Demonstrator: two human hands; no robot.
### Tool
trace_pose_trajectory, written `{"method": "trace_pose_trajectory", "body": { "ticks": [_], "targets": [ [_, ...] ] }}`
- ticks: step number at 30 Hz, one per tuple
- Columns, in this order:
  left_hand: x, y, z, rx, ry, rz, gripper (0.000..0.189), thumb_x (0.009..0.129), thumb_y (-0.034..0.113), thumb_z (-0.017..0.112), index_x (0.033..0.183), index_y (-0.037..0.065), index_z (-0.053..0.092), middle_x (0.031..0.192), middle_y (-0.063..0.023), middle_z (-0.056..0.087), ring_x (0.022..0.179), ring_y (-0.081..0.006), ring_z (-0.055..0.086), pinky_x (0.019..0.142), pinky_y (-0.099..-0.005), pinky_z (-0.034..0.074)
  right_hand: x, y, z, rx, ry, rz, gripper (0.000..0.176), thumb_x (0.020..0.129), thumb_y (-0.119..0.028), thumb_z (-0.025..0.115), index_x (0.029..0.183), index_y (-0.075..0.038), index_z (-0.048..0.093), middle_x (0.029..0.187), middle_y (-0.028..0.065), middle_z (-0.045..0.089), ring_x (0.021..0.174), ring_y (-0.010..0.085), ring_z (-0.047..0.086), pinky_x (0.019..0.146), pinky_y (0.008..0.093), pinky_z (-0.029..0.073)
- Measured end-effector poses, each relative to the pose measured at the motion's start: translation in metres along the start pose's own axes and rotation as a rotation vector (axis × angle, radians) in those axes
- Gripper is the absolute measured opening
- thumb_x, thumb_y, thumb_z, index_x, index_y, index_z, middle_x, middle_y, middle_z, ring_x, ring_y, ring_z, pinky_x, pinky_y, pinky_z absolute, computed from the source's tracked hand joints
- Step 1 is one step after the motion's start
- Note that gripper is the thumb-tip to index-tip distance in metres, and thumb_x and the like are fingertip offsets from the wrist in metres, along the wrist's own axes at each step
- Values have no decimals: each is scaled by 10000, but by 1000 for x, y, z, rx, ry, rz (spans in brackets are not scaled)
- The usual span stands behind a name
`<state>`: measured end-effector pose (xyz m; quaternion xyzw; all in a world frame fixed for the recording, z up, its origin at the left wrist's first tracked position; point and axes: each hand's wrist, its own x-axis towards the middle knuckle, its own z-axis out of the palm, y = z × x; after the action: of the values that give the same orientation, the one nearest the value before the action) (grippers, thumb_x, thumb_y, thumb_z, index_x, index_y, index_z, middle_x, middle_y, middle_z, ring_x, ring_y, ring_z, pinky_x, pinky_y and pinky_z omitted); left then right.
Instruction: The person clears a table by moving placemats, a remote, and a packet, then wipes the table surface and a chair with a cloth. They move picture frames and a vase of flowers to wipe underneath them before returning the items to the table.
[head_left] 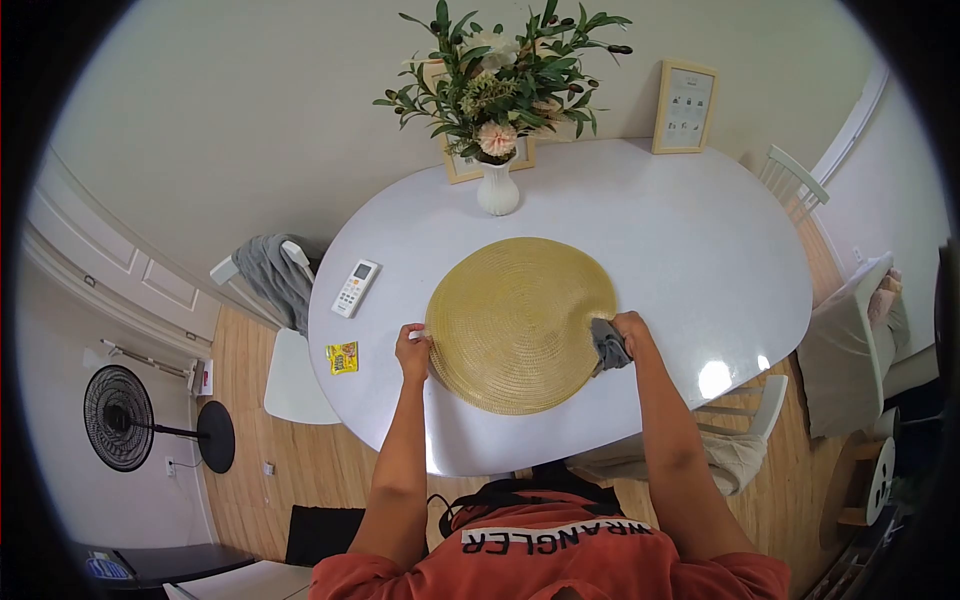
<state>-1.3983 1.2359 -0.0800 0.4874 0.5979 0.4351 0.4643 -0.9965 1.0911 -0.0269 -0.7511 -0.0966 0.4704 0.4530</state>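
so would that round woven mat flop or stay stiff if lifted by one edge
Likely light and fairly stiff: the woven mat looks thin and lies flat. It might sag slightly, not fold. It could slide easily, since the table looks glossy; the left hand sits at its edge.

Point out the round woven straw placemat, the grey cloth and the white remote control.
Round woven straw placemat (520,322): head view, middle of the weave.
Grey cloth (608,348): head view, its bunched fold.
White remote control (356,287): head view, its button face.

A rough woven straw placemat (518,322) lies on the glossy smooth white table (690,250), beside a grey cloth (608,343).
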Motion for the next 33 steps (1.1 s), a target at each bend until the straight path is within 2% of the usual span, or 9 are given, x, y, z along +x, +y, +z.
{"method": "trace_pose_trajectory", "body": {
  "ticks": [3,10,13,18,20,23,26,29,33],
  "targets": [
    [-7,7,6,170,50,108,151,766,42,667,914,12,660,663,-83,618,574,-120,536,575,-267,461,-6,11,0,-81,17,21,218,732,-58,672,779,147,615,734,185,626,561,231,591,447,400,445],
    [-17,20,22,542,193,237,319,665,130,791,836,-64,604,753,-169,645,676,-305,623,651,-388,501,-19,32,6,-167,25,-43,156,739,24,643,853,130,640,771,143,646,622,201,599,513,377,464],
    [-9,10,21,538,180,227,332,632,99,807,841,-42,591,771,-171,635,708,-324,619,672,-401,503,-27,37,8,-127,-8,-48,145,734,13,662,841,110,654,761,121,653,613,183,596,524,352,470],
    [-11,10,19,438,163,233,257,652,50,777,828,-26,605,735,-160,633,665,-311,613,639,-396,494,-12,58,7,-186,-34,-104,202,724,-83,713,871,51,680,787,109,675,636,198,623,578,343,489],
    [-12,12,19,418,160,235,226,662,34,764,818,-20,609,720,-157,632,653,-303,614,629,-390,491,-5,66,9,-378,142,-148,266,724,-201,731,917,-22,691,839,116,690,745,237,661,680,363,500],
    [-14,13,16,394,168,275,152,693,12,721,792,-22,612,686,-147,629,621,-281,614,604,-377,484,10,81,6,-450,147,-158,345,751,-296,702,1003,-66,655,959,127,684,905,282,656,791,399,487],
    [-14,12,17,335,169,279,96,712,-2,679,772,-31,611,673,-147,630,606,-269,615,597,-368,485,-35,54,16,-712,300,-252,349,810,-251,660,1059,-20,580,984,181,659,892,308,648,774,403,496],
    [-9,4,15,319,184,300,46,730,-7,640,754,-33,611,675,-148,636,607,-267,619,598,-368,489,-39,49,20,-780,302,-199,381,836,-344,592,1067,-42,568,1072,177,635,1032,344,596,872,435,454],
    [-4,1,12,381,219,291,60,759,22,622,762,-37,614,690,-167,645,628,-284,631,610,-366,495,-38,47,16,-852,287,-246,382,843,-350,574,1071,-43,585,1062,183,640,1024,343,603,856,439,469]
  ]
}}
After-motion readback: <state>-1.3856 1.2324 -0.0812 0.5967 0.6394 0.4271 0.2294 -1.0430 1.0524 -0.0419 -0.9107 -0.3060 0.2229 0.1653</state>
